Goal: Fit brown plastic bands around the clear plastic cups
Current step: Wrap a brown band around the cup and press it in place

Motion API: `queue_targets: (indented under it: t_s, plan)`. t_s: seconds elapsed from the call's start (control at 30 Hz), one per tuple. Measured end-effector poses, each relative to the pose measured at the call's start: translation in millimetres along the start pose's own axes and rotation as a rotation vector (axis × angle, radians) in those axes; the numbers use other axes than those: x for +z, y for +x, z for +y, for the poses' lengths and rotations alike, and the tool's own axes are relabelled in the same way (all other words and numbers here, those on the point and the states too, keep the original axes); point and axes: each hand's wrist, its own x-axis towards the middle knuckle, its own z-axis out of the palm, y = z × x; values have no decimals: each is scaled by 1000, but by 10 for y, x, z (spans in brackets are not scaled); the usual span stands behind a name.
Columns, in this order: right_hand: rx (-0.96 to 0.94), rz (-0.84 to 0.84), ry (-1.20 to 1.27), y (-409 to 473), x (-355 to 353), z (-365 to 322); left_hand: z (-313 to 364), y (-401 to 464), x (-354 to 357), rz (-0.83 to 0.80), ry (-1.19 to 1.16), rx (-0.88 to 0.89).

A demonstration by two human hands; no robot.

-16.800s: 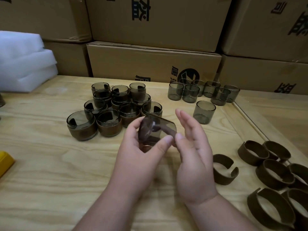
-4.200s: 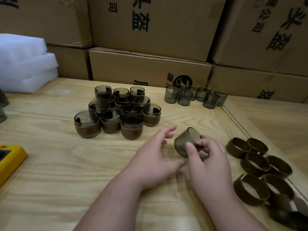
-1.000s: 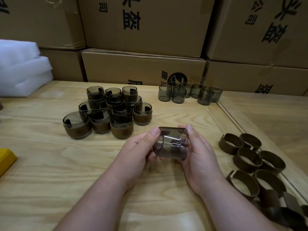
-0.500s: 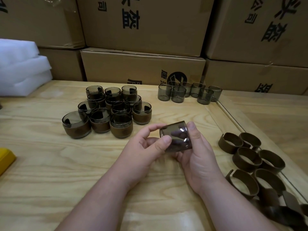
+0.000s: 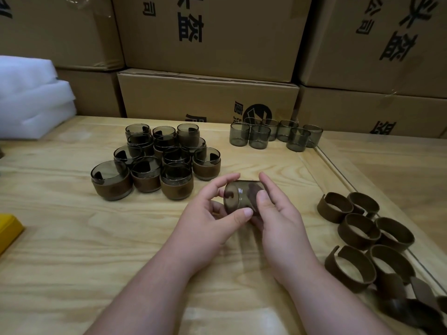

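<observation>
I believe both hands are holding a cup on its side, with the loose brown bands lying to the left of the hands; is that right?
Not quite: the head view shows the loose brown bands lying to the right of the hands. The rest stands: the left hand and right hand hold a cup on its side.

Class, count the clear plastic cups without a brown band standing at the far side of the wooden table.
7, in one cluster by the cardboard boxes: front cups at; behind them. Others may be hidden behind.
</observation>
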Motion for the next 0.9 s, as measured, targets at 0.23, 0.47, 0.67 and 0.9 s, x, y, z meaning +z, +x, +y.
queue_targets:
  t_s: [0.23,0.47,0.67,0.9]
  plan:
    - [-48,-19,-118,-50,80,-3,37,-2,-24,234,69,91]
    - [-156,-94,-43,-69,29,-11,46,-64,54,145,362,211]
    - [-137,-59,17,-63,19,-10,22,-75,45,77,507,191]
    - [-65,-146,132,-41,-4,-12,16,-24,5,148,385,111]
